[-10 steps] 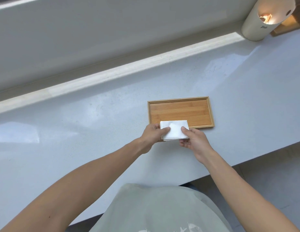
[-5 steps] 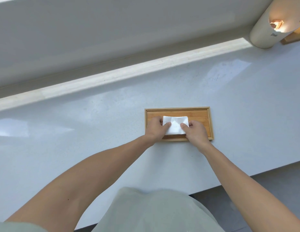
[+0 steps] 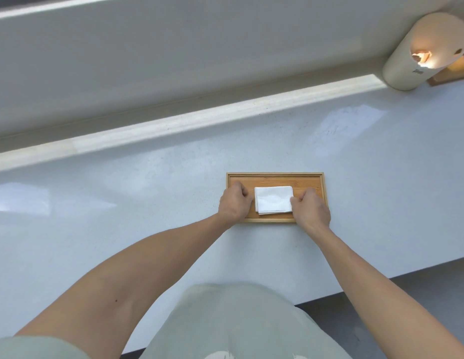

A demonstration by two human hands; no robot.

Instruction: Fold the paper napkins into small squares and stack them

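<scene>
A white folded napkin (image 3: 273,200) lies flat in the middle of a shallow bamboo tray (image 3: 275,175) on the pale counter. It shows layered edges along its near side. My left hand (image 3: 234,203) rests on the tray just left of the napkin, fingers curled in, knuckles at its left edge. My right hand (image 3: 311,208) sits on the tray's right half, fingers curled, thumb touching the napkin's right edge. Neither hand lifts the napkin.
A cream cylindrical container (image 3: 425,51) stands at the back right, next to a wooden object (image 3: 456,71) at the frame edge. A raised ledge (image 3: 174,125) runs along the back of the counter (image 3: 122,216). The counter's front edge (image 3: 381,278) drops to a dark floor at right.
Both hands carried the folded napkin from in front of the tray onto the tray and set it down flat. The fingers have come off its top and curled at its sides.
</scene>
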